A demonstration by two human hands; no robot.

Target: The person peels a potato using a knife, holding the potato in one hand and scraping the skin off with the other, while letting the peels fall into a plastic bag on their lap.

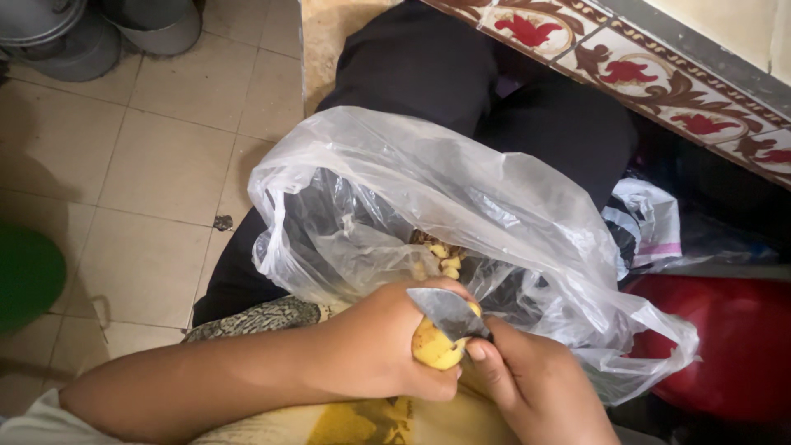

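Potato (435, 346), perhaps, mostly hidden in left hand (387, 342), knife (449, 313) across it.

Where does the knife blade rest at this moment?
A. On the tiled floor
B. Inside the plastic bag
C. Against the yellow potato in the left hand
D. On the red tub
C: the right hand presses the knife blade onto the yellow potato gripped by the left hand.

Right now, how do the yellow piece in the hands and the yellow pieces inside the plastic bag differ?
The held piece is larger, gripped by the left hand, with the knife in the right hand on it. The bag pieces are smaller, lying loose in the bag. Both are yellow.
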